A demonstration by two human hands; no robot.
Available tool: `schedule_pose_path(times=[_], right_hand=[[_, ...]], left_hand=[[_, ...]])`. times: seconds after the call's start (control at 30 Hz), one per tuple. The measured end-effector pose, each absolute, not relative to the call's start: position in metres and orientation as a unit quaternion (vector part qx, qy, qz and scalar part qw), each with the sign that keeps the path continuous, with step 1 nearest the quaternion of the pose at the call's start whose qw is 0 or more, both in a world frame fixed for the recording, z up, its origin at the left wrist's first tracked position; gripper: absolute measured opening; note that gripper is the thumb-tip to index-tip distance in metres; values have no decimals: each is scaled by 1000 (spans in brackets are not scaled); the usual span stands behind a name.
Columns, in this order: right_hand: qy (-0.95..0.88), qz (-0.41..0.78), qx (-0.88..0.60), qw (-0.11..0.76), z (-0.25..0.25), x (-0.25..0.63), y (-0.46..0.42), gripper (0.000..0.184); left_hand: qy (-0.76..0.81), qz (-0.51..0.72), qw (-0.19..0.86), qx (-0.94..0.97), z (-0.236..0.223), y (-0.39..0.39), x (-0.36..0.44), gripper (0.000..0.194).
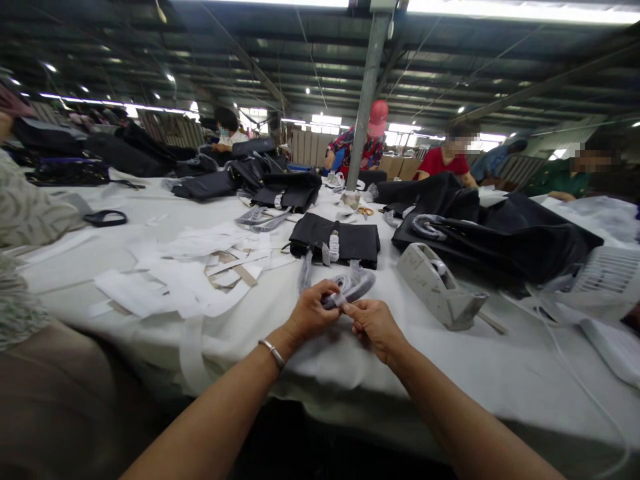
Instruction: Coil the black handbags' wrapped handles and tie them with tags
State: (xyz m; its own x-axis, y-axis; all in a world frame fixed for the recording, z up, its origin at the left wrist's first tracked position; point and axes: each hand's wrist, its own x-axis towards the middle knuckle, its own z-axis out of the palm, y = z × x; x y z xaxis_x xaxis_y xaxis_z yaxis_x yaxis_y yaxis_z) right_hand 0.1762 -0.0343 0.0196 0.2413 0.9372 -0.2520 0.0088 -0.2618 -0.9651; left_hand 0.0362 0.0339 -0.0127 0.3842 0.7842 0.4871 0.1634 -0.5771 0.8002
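My left hand [313, 310] and my right hand [374, 323] meet near the front edge of a white-covered table [450, 373]. Both are closed on a grey wrapped bag handle [353, 288], pinching it between fingertips. The handle runs back to a flat black bag [340, 241] lying just beyond my hands. A silver bangle sits on my left wrist.
A grey tape dispenser [437, 287] stands to the right of my hands. White paper strips [190, 267] lie scattered to the left. More black bags [500, 233] pile up right and far back. A white fan [607, 280] sits at far right. Other people work across the table; a pillar [365, 100] rises behind.
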Motion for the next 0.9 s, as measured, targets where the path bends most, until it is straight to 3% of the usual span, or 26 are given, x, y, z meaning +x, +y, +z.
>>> schedule_pose_path(times=[0.13,0.37,0.5,0.67,0.9], right_hand=[[-322,525,-590,523,33,163,-27,36],[-354,531,-594,490,38,174,-15,35],[-352,507,-580,532,35,180,-18,40],[-323,536,-578,524,34,168,-27,47],[-296,592,-551,509,28,159,-21,34]], left_hand=[[329,519,380,691,-7,36,32,25],[308,560,530,557,1,44,22,38],[307,560,537,552,0,45,21,38],[316,561,532,550,-2,45,22,37],[320,559,539,542,0,44,23,39]])
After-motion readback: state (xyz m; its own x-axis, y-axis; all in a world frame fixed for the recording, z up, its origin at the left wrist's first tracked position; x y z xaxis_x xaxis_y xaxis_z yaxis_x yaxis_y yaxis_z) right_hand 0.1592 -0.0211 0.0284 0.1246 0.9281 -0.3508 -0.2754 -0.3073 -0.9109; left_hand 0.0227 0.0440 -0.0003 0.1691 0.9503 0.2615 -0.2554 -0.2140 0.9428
